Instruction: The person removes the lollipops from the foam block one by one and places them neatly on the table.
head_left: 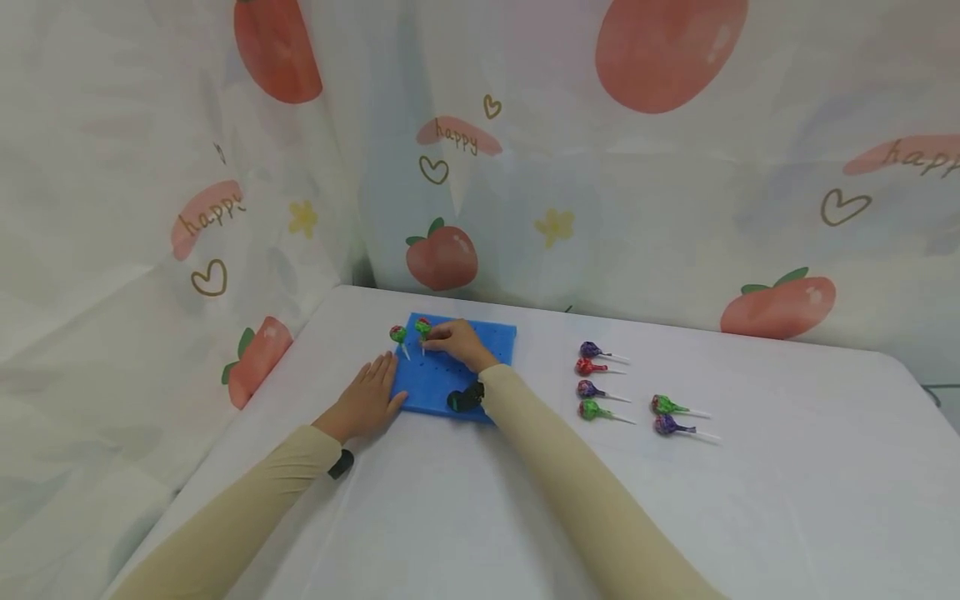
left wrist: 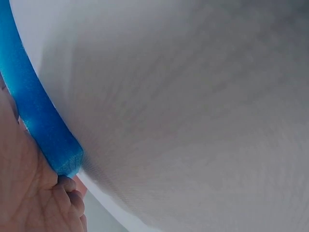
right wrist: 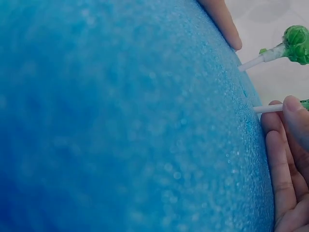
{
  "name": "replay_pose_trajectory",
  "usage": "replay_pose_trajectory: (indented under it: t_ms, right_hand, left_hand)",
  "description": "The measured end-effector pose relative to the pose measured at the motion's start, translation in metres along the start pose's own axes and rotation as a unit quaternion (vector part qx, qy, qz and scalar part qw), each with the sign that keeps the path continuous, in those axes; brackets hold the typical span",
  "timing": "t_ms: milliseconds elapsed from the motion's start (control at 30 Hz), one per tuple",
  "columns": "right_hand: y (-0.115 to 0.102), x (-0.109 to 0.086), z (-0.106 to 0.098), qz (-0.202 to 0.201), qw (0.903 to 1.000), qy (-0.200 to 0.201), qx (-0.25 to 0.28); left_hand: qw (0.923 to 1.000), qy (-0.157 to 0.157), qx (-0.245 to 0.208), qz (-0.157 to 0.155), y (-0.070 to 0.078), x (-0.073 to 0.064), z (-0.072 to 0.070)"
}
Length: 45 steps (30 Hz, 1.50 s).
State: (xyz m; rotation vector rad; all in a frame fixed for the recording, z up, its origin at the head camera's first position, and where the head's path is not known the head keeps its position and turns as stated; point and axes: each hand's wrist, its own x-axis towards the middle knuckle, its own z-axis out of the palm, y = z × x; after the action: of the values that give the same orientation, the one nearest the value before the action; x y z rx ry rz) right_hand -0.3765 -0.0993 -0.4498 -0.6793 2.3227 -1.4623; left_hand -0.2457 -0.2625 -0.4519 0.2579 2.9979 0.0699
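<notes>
A blue foam board [head_left: 431, 387] with rows of small holes lies on the white table. Flat and with fingers straight, my left hand [head_left: 366, 398] rests along the board's left edge, its thumb by the near corner. My right hand [head_left: 456, 342] reaches over the board and pinches the white stick of a green-wrapped lollipop [head_left: 423, 326] between thumb and finger. In the right wrist view that stick [right wrist: 265, 109] meets the foam surface. Another green lollipop [head_left: 398, 334] stands upright in the board, left of the pinched one.
To the right of the board, several wrapped lollipops lie on the table: a column with a purple one [head_left: 590, 350], a red one [head_left: 585, 367] and others, then a green one [head_left: 663, 405] and a purple one [head_left: 666, 426] further right. A patterned curtain [head_left: 510, 192] hangs behind.
</notes>
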Motion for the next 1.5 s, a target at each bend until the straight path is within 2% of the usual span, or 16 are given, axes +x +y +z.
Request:
replay_pose_trajectory:
  t_ms: [200,400,567,667,767,900,1033,1233,1500]
  right_hand:
    - [0.001,-0.001,-0.002,-0.010,0.9999,0.002,0.010]
    - [0.004,-0.001,-0.001,-0.003,0.9997,0.003,0.024]
    - [0.010,0.000,-0.002,-0.004,0.9975,-0.003,0.071]
    - [0.014,0.001,-0.005,-0.001,0.9909,-0.012,0.134]
    - [0.015,0.000,-0.006,0.012,0.9773,-0.020,0.211]
    - [0.015,-0.001,-0.008,0.033,0.9660,-0.021,0.256]
    - [0.013,-0.002,-0.009,0.034,0.9673,-0.024,0.250]
    - [0.011,-0.009,-0.014,0.033,0.9755,-0.037,0.214]
    - [0.011,-0.026,-0.025,0.028,0.9836,-0.077,0.161]
  left_hand:
    - [1.0000,0.002,-0.002,0.000,0.002,0.000,-0.001]
    - [1.0000,0.002,-0.002,0.000,0.002,0.000,-0.001]
    - [1.0000,0.002,-0.001,-0.002,0.002,-0.001,0.000]
    - [1.0000,0.003,-0.001,-0.003,0.002,-0.001,0.000]
    - [1.0000,0.004,-0.003,-0.003,0.002,-0.001,0.001]
    - [1.0000,0.005,-0.002,0.001,0.001,-0.001,0.001]
    - [1.0000,0.006,-0.005,0.001,0.002,-0.001,-0.001]
    - [1.0000,0.003,-0.005,-0.005,0.002,0.002,0.002]
    - [1.0000,0.007,0.000,-0.004,-0.001,0.001,0.004]
